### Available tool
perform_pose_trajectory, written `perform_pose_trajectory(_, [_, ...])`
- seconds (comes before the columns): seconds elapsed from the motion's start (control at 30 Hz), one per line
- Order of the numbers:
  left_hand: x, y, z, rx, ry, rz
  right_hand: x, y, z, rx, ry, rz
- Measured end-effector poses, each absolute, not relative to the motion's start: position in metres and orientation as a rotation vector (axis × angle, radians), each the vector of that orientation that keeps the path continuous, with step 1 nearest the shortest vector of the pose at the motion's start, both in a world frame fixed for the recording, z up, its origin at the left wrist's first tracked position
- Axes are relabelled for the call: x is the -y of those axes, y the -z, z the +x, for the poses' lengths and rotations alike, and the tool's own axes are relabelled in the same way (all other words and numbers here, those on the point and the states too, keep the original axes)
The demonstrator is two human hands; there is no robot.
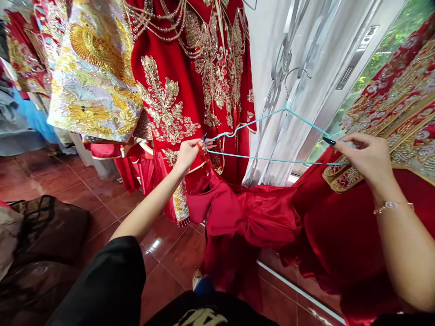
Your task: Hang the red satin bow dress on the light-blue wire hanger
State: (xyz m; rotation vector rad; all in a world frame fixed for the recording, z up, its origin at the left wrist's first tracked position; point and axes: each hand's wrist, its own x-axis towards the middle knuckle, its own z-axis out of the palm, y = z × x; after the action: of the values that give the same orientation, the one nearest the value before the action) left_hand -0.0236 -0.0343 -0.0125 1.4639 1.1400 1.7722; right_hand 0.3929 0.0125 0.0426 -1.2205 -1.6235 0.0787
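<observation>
A light blue hanger (267,159) with a bare metal hook stretches between my hands. My left hand (188,154) is closed at its left end, pinching a thin red strap against it. From that strap hangs a red satin dress (226,203), its gathered bodice sagging below the hanger's lower bar. My right hand (369,156) is closed around the hanger's other end, where red fabric runs down beneath the fingers. Exactly how the fabric sits under my right fingers is hidden. The hook is apart from any rail.
A red jacket with gold embroidery (220,68) and a gold-patterned garment (95,77) hang ahead. Beaded red garments (401,90) hang at right, near a window. White curtain (261,59) is behind the hanger. Dark bags (47,226) lie on the red tiled floor (163,276).
</observation>
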Motion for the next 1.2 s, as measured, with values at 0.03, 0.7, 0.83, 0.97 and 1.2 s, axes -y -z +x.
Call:
perform_pose_trajectory(0.03, [0.029, 0.005, -0.023, -1.148, -1.745, 1.525, -0.013, -0.042, 0.393, 1.614, -0.072, -1.226])
perform_pose_trajectory(0.7, [0.005, -0.064, 0.017, -1.12, -1.045, 1.961, -0.031, -0.002, 0.395, 1.663, -0.021, -1.072])
perform_pose_trajectory(0.83, [-0.001, -0.047, 0.021, -1.252, -1.189, 2.276, -0.031, 0.007, 0.393, 1.654, 0.116, -1.143])
perform_pose_trajectory(0.97, [0.023, 0.0, 0.026, -1.511, -1.755, 2.541, -0.015, 0.021, 0.394, 1.679, 0.348, -1.156])
perform_pose_trajectory(1.2, [0.109, 0.103, -0.021, -1.306, -1.143, 2.465, 0.026, 0.101, 0.41, 1.579, 0.153, -1.076])
